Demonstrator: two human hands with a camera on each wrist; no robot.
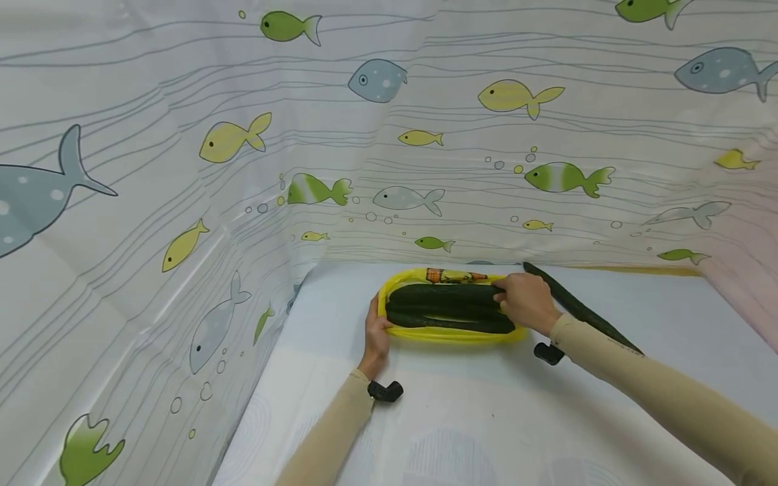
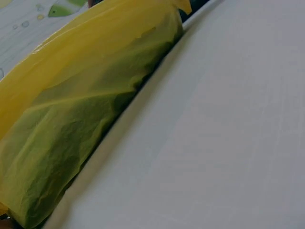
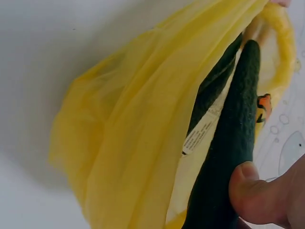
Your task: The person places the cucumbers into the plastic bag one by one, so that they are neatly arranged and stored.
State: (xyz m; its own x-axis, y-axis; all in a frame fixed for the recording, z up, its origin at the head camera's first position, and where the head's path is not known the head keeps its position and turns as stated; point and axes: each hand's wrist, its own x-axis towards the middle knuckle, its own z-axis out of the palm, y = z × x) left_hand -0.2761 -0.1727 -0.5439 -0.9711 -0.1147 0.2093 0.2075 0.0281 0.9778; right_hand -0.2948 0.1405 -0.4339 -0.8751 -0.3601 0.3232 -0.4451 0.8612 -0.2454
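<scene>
A yellow plastic bag (image 1: 462, 337) lies with its mouth spread wide, and several dark green cucumbers (image 1: 452, 322) are in it. My left hand (image 1: 375, 341) grips the bag's left edge, thumb on the rim. With my right hand (image 1: 527, 301) I hold the right end of a cucumber (image 3: 233, 129) that lies along the bag's mouth; the thumb (image 3: 248, 191) presses on its side. Inside the bag, the right wrist view shows another cucumber (image 3: 207, 98) and a white printed label (image 3: 200, 133). The left wrist view has only the outside of the bag (image 2: 86, 100), with dark shapes showing through.
One more cucumber (image 1: 583, 310) lies slanted on the white table (image 1: 462, 412), partly behind my right forearm. Fish-printed sheeting (image 1: 365, 155) stands behind the table and along its left side. A camera (image 1: 385, 391) is strapped to my left wrist.
</scene>
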